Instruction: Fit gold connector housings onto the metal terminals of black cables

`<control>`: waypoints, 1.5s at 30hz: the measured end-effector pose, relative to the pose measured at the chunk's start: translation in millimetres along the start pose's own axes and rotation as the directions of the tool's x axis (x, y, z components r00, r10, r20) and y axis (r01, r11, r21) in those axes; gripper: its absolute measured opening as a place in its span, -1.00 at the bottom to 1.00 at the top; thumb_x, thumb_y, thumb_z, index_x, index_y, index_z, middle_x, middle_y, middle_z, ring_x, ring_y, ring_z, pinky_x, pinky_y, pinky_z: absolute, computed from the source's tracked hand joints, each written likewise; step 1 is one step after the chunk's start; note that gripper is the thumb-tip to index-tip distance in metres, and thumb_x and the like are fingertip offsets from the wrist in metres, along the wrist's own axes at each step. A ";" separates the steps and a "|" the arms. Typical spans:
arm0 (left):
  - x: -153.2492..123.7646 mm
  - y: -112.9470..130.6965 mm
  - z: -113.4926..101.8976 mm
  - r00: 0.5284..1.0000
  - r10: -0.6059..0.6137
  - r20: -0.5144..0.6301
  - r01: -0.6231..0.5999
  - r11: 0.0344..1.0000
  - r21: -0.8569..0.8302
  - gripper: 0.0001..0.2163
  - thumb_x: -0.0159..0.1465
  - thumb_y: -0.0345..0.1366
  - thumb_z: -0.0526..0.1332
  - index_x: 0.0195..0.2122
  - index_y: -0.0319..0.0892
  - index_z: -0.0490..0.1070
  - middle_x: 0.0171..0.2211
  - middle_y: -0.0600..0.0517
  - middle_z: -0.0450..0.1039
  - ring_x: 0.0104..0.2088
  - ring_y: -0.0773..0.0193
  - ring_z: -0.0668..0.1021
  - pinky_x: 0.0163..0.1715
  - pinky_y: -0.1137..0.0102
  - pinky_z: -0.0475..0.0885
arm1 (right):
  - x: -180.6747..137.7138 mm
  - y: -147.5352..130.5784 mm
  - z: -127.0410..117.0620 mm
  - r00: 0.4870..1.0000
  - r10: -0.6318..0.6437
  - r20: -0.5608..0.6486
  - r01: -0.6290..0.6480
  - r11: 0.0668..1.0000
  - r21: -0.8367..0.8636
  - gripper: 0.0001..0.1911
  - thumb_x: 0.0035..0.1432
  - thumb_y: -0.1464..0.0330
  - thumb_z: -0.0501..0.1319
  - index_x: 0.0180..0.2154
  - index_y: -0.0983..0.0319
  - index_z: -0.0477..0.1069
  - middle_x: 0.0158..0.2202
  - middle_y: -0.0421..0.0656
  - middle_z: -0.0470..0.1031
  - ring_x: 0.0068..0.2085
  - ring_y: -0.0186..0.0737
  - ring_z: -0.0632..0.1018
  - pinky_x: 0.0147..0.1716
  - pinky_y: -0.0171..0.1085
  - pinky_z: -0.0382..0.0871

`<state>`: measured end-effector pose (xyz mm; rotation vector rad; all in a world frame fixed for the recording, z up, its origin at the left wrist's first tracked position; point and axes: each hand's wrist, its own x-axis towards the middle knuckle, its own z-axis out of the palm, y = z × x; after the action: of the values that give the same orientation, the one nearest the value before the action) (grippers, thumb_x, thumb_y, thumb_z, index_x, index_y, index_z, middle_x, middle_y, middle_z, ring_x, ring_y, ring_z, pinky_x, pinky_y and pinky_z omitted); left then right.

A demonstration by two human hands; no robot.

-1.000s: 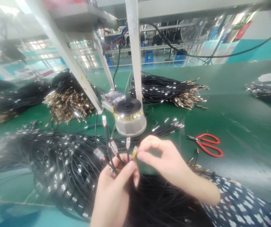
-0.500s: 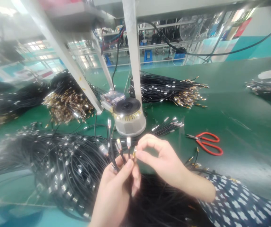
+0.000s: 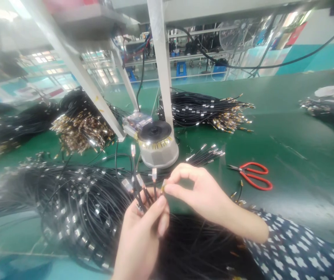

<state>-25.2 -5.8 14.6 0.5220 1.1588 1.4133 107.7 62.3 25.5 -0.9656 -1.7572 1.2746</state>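
Several black cables [image 3: 134,165] with metal-tipped ends stand up out of my left hand [image 3: 146,225], which is closed around them. My right hand [image 3: 193,188] pinches the tip of one cable [image 3: 163,186] between thumb and forefinger, just beside the left fingers. That tip shows a little yellow and is partly covered by the fingertips. Behind the hands sits a round white label dispenser [image 3: 159,149] with a black disc on top and small yellow tabs around its rim. A large heap of black cables [image 3: 76,206] lies to the left, with more dark cables under my wrists.
Red-handled scissors [image 3: 254,175] lie on the green table [image 3: 295,155] at the right. A small cable bunch [image 3: 206,153] rests behind my right hand. Larger bundles [image 3: 202,107] lie further back. White frame posts [image 3: 161,58] rise near the dispenser.
The cable ends in my left hand have shifted slightly, one tilting further left. My right hand keeps its pinch. The whole view has moved a little.
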 end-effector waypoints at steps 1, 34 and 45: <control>-0.7 -0.1 0.2 1.000 0.006 -0.005 -0.006 1.000 -0.001 -0.85 0.12 -0.31 0.38 -0.40 -0.22 0.43 -0.73 0.18 0.26 -0.71 0.51 0.22 -0.67 0.57 0.13 | 0.0 -0.2 0.1 1.000 0.011 0.001 -0.011 1.000 -0.002 -0.91 0.10 0.42 0.30 -0.46 0.22 0.47 -0.34 -0.24 0.56 -0.25 -0.29 0.54 -0.15 -0.29 0.35; 15.7 -0.2 -16.3 0.920 -0.167 0.354 0.233 0.961 -0.152 -0.82 0.16 -0.31 0.37 -0.52 -0.25 0.47 -0.76 0.12 0.36 -0.81 0.50 0.33 -0.76 0.61 0.20 | 25.6 18.9 2.1 0.975 -0.138 0.174 0.062 0.922 0.381 -0.91 -0.06 0.48 0.41 -0.43 0.27 0.55 -0.35 -0.22 0.47 -0.26 -0.30 0.49 -0.13 -0.24 0.34; 25.2 -5.7 -22.3 0.868 -0.245 0.433 0.336 0.930 -0.147 -0.85 0.08 -0.32 0.43 -0.47 -0.27 0.52 -0.75 0.12 0.40 -0.84 0.54 0.29 -0.79 0.63 0.19 | 29.8 36.3 -1.5 0.918 -0.206 0.337 -0.014 0.836 0.549 -0.85 0.15 0.33 0.31 -0.41 0.27 0.53 -0.30 -0.19 0.41 -0.23 -0.34 0.47 -0.12 -0.27 0.34</control>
<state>-47.0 9.0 -7.1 0.4364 0.6988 1.0825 101.2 97.4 -5.1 -0.3005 -1.5437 1.8528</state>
